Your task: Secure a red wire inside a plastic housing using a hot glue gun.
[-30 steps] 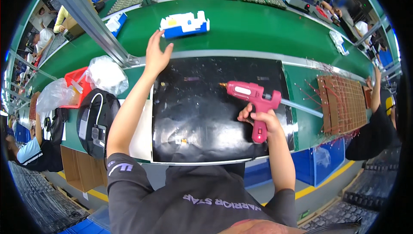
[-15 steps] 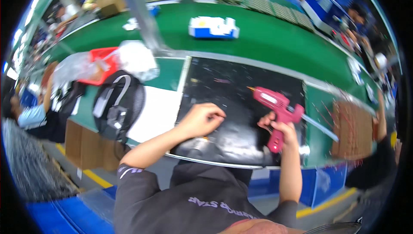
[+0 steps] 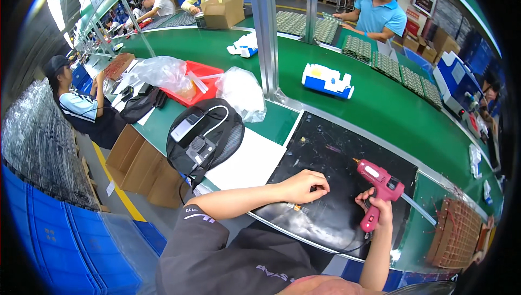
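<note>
My right hand [image 3: 381, 208] grips a pink hot glue gun [image 3: 381, 181] by its handle, above the right part of a black work mat [image 3: 336, 159]. The gun's brass nozzle points up and to the left. From its back end a long, pale glue stick [image 3: 420, 209] sticks out toward the right. Over the middle of the mat, my left hand [image 3: 305, 186] is curled closed, and nothing shows between its fingers. A gap of bare mat separates this hand from the gun. Small scraps lie on the mat near both hands.
Left of the mat lie white paper [image 3: 247, 159], a black mesh bag [image 3: 217, 138] with devices on it, and a red bin [image 3: 203, 81]. A metal post [image 3: 266, 40] rises behind. A wire-covered cardboard piece [image 3: 456, 235] is at right. Co-workers sit or stand around the green conveyor [image 3: 296, 56].
My view has turned left, so the bench appears shifted right and lower, and the picture is sharper. Both hands keep nearly the same pose over the mat, the right still gripping the glue gun.
</note>
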### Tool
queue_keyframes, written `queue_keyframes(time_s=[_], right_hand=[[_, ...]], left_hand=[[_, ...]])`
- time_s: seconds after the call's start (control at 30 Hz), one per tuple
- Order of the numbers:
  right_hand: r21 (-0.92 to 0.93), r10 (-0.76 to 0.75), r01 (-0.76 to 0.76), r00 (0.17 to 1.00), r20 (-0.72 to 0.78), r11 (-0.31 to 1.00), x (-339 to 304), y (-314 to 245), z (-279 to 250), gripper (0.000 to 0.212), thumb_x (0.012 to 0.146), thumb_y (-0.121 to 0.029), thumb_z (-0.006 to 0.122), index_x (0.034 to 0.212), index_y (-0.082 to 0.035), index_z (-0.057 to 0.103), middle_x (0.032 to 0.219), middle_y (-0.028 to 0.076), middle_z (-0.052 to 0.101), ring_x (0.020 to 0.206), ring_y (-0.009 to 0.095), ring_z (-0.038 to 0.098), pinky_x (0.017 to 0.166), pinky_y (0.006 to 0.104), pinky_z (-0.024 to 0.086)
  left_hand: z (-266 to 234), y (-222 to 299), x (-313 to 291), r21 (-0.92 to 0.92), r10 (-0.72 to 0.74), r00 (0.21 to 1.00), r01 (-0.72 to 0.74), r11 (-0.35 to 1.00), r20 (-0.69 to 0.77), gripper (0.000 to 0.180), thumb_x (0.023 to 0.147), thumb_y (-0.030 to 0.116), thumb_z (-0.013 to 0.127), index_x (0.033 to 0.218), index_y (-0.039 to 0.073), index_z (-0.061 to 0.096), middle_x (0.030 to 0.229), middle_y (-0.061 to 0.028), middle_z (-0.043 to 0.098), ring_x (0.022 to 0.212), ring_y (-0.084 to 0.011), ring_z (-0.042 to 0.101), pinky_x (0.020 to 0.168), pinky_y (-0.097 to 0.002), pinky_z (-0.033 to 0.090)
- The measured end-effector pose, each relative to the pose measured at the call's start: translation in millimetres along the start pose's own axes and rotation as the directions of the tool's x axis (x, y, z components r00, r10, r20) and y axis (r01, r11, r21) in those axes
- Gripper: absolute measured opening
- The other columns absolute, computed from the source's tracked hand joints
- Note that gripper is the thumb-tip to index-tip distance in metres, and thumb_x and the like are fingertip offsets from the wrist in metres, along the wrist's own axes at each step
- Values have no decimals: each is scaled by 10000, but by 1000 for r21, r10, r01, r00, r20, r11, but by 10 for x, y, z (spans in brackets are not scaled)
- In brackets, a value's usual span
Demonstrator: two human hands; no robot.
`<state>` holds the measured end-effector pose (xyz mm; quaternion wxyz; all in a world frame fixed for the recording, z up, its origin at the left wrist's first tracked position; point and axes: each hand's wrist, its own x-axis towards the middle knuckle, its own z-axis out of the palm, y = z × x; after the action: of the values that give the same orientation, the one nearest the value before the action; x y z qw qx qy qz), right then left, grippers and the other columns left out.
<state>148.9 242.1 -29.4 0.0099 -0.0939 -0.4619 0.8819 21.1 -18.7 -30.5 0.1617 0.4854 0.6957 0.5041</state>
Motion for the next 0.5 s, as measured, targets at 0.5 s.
queue_keyframes(time_s=[0.5], right_hand=[[33,15,-14,1000,-25,999,-13,-22,-62,200,739,-1,596,936,-17,567,884,131,626,920,300,634,884,434,518]], left_hand=[[46,-73,28,120,61,997,-66,991,46,98,841,73,639,906,3,660,926,-116,660,845,-292,650,751,-351,520]])
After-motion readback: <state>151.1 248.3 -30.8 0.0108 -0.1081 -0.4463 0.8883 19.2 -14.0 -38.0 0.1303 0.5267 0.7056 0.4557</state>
